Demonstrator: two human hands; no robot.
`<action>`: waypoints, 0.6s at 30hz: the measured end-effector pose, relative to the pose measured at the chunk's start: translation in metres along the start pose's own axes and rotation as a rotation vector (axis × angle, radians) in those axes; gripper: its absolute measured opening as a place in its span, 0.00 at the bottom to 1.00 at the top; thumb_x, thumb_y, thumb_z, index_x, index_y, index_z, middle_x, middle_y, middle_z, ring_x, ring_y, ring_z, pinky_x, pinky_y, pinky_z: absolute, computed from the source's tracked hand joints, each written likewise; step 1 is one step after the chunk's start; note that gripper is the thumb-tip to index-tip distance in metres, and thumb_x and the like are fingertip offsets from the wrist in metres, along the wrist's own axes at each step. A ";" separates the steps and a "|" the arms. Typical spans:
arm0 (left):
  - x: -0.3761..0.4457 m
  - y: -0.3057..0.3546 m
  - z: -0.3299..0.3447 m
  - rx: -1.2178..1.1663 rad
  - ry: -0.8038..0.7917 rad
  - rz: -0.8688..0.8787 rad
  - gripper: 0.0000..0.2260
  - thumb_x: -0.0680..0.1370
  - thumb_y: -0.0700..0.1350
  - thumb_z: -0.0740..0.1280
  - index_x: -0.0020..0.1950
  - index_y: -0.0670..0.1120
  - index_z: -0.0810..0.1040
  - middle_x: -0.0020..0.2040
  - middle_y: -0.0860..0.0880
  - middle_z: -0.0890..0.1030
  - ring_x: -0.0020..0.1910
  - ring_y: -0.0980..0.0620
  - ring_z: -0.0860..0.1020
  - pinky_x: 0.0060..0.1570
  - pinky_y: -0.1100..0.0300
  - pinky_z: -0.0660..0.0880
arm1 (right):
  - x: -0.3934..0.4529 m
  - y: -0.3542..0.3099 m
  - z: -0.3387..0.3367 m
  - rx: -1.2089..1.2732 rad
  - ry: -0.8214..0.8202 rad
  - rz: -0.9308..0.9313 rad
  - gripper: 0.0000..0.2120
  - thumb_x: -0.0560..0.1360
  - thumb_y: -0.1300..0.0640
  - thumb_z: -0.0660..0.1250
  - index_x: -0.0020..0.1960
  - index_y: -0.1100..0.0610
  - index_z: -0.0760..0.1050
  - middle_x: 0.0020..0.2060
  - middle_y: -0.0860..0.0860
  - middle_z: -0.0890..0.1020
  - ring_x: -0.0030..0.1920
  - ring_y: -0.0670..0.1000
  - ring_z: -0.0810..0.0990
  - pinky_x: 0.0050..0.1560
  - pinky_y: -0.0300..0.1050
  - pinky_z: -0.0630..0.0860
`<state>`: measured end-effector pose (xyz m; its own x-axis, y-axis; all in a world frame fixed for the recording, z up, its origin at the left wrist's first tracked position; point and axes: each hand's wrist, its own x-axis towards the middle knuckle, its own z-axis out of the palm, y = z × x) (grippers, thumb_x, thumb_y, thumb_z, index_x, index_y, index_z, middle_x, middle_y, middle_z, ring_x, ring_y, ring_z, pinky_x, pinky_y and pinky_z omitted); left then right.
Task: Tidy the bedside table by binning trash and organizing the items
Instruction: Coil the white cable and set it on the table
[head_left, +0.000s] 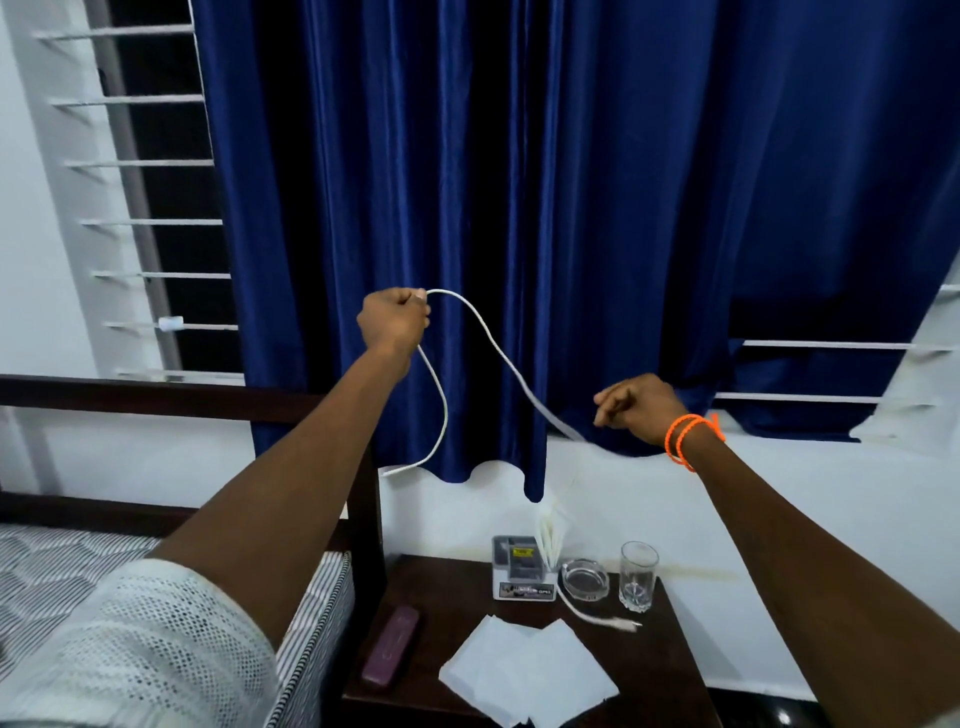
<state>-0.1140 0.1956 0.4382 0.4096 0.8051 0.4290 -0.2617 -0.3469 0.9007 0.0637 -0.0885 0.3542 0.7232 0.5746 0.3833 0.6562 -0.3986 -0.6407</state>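
A white cable (488, 338) is stretched in the air in front of the blue curtain. My left hand (393, 321) is raised and grips one part of it in a fist; a loop hangs below that hand. My right hand (640, 408), lower and to the right, pinches the cable further along. From there the cable drops, blurred, to the dark bedside table (457, 597), where its end (602, 616) lies by the glass. White tissues (524, 675) lie at the table's front.
On the table stand a drinking glass (638, 574), a glass ashtray (584, 577), a small box with a label (519, 569), a folded white paper (551, 535) and a maroon case (390, 649). The bed (78, 571) lies left, the blue curtain (519, 182) hangs behind.
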 end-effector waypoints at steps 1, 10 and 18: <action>-0.002 0.001 0.002 -0.011 -0.021 0.011 0.08 0.80 0.45 0.69 0.41 0.49 0.83 0.40 0.49 0.84 0.37 0.56 0.81 0.43 0.62 0.79 | -0.001 0.001 0.001 -0.007 -0.015 0.013 0.20 0.65 0.75 0.70 0.31 0.50 0.83 0.42 0.52 0.86 0.45 0.46 0.83 0.46 0.35 0.78; -0.027 0.010 0.035 0.089 -0.285 0.156 0.06 0.81 0.45 0.69 0.50 0.46 0.85 0.43 0.49 0.86 0.40 0.57 0.83 0.41 0.67 0.78 | 0.007 -0.037 0.017 0.335 -0.004 0.009 0.03 0.73 0.61 0.74 0.46 0.56 0.82 0.38 0.55 0.84 0.41 0.52 0.84 0.38 0.45 0.82; -0.043 0.017 0.058 0.171 -0.420 0.222 0.06 0.79 0.45 0.71 0.50 0.45 0.86 0.43 0.48 0.87 0.37 0.58 0.82 0.37 0.69 0.78 | 0.025 -0.097 0.017 0.505 0.091 -0.076 0.16 0.75 0.54 0.72 0.62 0.55 0.78 0.44 0.50 0.83 0.46 0.49 0.82 0.37 0.43 0.81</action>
<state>-0.0853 0.1267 0.4393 0.6859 0.4520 0.5703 -0.2496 -0.5901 0.7678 0.0146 -0.0234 0.4144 0.7081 0.5149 0.4831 0.5383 0.0491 -0.8414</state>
